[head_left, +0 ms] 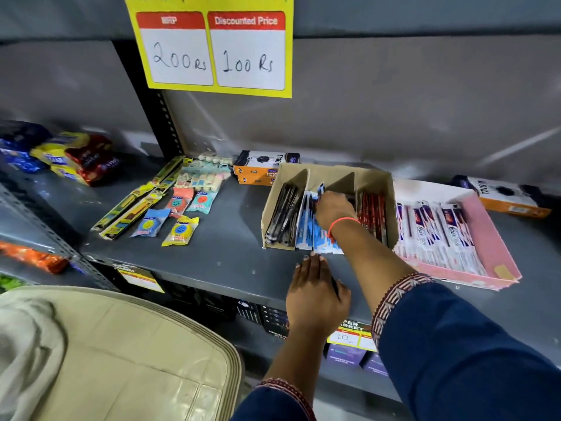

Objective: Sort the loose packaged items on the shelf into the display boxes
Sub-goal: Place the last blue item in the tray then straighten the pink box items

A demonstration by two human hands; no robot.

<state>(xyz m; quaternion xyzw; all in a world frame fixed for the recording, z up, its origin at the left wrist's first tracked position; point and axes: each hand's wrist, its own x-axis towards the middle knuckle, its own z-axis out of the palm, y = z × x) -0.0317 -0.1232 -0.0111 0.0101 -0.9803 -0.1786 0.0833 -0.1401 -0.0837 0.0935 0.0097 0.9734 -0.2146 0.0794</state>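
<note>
The blue-and-white packets (315, 235) under our right hand (333, 209) are half hidden by the wrist — their print is unreadable; they stand on edge in the middle slot of the cardboard display box (376, 180), long axis running from us toward the shelf's back. The right fingers curl down among them, though we cannot tell if they grip one; our left hand (315, 294) lies flat, fingers together, on the shelf (230, 256) just before the box — holding nothing; loose sachets (179, 230) sit well to its left.
</note>
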